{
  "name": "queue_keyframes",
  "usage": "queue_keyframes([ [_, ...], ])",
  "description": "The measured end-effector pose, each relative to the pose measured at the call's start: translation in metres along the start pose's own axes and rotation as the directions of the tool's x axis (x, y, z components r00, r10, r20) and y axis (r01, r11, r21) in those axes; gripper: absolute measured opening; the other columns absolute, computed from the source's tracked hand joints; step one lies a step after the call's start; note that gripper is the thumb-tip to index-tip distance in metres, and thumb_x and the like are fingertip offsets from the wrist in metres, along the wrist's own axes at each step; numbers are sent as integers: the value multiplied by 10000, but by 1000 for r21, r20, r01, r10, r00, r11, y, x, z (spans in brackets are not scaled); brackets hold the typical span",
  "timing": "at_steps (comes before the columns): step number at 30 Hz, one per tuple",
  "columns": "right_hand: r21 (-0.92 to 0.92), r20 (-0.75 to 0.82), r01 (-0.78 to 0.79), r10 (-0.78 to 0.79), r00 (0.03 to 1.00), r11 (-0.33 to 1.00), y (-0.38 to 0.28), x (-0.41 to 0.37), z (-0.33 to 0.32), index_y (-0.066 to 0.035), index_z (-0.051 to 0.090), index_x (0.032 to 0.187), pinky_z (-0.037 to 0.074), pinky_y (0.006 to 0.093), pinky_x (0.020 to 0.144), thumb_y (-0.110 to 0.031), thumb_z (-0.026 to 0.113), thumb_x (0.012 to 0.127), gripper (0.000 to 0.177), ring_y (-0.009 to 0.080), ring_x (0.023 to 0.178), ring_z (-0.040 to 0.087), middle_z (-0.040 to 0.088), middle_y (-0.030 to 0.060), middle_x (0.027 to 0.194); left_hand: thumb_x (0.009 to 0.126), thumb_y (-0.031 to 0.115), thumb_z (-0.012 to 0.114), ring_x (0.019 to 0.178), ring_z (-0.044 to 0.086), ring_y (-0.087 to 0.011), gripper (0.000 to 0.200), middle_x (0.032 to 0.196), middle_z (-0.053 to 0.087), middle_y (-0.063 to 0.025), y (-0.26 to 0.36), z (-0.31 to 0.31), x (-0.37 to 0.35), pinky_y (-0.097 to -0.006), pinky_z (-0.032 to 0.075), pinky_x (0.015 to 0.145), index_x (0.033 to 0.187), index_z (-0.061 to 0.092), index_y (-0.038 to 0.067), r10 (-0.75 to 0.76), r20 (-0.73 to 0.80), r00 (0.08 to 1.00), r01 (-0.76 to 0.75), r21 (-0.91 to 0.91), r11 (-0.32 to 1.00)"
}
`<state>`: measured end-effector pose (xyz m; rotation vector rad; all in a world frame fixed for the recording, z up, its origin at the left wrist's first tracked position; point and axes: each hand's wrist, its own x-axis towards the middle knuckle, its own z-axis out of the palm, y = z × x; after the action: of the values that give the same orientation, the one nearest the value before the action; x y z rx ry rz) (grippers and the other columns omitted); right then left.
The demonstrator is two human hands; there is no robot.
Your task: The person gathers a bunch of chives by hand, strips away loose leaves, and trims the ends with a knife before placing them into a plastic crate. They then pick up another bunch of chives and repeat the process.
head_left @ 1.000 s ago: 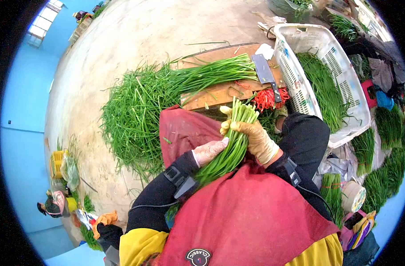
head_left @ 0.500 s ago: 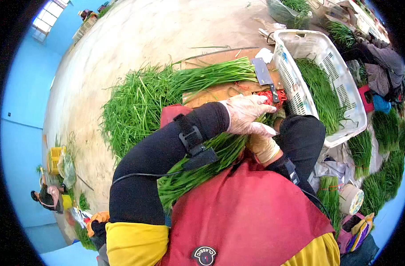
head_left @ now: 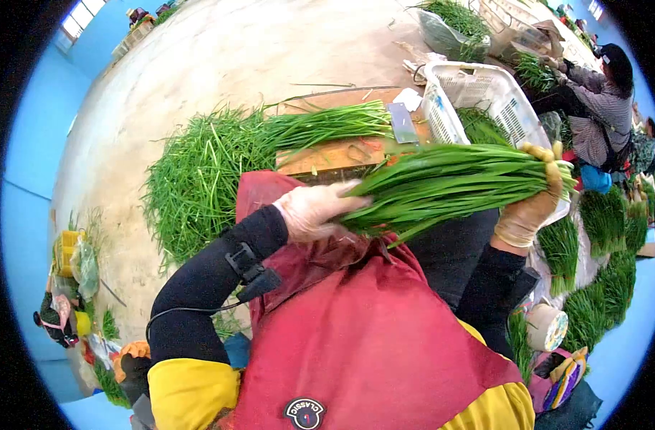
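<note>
Red apron [head_left: 370, 337] (black CLASSIC badge [head_left: 304, 413]), yellow sleeves [head_left: 193, 387], black forearm covers [head_left: 198, 287], thin cable [head_left: 191, 309]

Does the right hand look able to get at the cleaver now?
Probably not: the right hand grips the green bundle, and only the cleaver's blade shows past it.

Two gloved hands [head_left: 309, 213] meet on one bundle of greens [head_left: 449, 183]. Just beyond their fingers [head_left: 552, 178] lie one cleaver [head_left: 402, 123], one board [head_left: 320, 162], one loose heap [head_left: 198, 179], one white crate [head_left: 443, 111]; below the right fingers, one round tub [head_left: 546, 328].
</note>
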<state>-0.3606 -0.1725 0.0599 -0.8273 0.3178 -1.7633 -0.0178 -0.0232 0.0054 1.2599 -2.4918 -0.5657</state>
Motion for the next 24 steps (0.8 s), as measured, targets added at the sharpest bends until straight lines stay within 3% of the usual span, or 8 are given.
queue_keyframes([
  [2, 74, 4, 29, -30, 1000, 997, -24, 11, -13, -23, 445, 1319, 468, 462, 952, -101, 585, 859, 486, 249, 931, 610, 640, 92, 945, 787, 238, 637, 1054, 595, -315, 557, 1196, 587, -153, 0, -2, -22, -401, 494, 891, 1321, 508, 145, -308, 261, 915, 301, 67, 951],
  [10, 199, 89, 106, -125, 988, 974, -70, 34, -61, -12, 486, 1286, 454, 469, 994, -93, 557, 878, 422, 274, 960, 616, 650, 139, 996, 875, 305, 616, 1070, 599, -287, 382, 1128, 639, -131, -22, -7, -70, -360, 470, 935, 1180, 616, 75, -374, -41, 927, 376, 91, 922],
  [14, 162, 101, 143, -161, 982, 976, -71, 37, -67, -5, 480, 1285, 462, 472, 986, -105, 548, 883, 420, 283, 959, 617, 646, 158, 998, 853, 157, 671, 905, 662, -237, 264, 975, 681, -129, -14, -26, -57, -320, 518, 821, 1094, 659, 51, -432, -333, 838, 316, -349, 882],
  [15, 159, 123, 140, -160, 979, 977, -71, 39, -69, -4, 476, 1288, 464, 473, 982, -105, 546, 883, 423, 284, 959, 617, 646, 162, 1001, 865, 106, 660, 895, 659, -179, 241, 984, 684, -118, -5, -38, -50, -288, 520, 799, 1095, 656, 34, -383, -409, 828, 297, -260, 919],
  [18, 127, 128, 135, -152, 980, 983, -67, 37, -65, -1, 469, 1290, 463, 470, 983, -104, 544, 878, 431, 283, 958, 620, 647, 162, 1008, 887, 66, 621, 963, 632, -140, 249, 1070, 671, -110, 22, -65, -24, -274, 514, 838, 1126, 634, 0, -373, -547, 749, 143, -416, 898],
  [20, 154, 145, 134, -156, 977, 979, -63, 39, -66, -3, 462, 1298, 463, 469, 981, -92, 551, 867, 449, 289, 956, 620, 646, 160, 1019, 888, 43, 602, 1023, 620, -153, 309, 1147, 644, -120, 39, -75, 1, -279, 493, 901, 1188, 590, -25, -353, -594, 723, -119, -610, 783],
  [22, 98, 126, 135, -147, 981, 986, -55, 36, -57, -9, 458, 1307, 467, 467, 976, -88, 560, 861, 464, 285, 951, 621, 646, 157, 1013, 882, 62, 609, 1084, 600, -183, 404, 1218, 607, -143, 61, -85, 30, -304, 469, 952, 1267, 526, -30, -293, -595, 748, -195, -620, 760],
  [24, 9, 66, 106, -106, 992, 994, -40, 23, -16, -15, 475, 1296, 489, 447, 930, -83, 588, 846, 469, 266, 896, 636, 649, 157, 969, 810, 258, 735, 1226, 510, -261, 659, 1327, 536, -164, 74, -94, 62, -376, 379, 1040, 1361, 455, 28, -50, -602, 797, -98, -210, 973],
])
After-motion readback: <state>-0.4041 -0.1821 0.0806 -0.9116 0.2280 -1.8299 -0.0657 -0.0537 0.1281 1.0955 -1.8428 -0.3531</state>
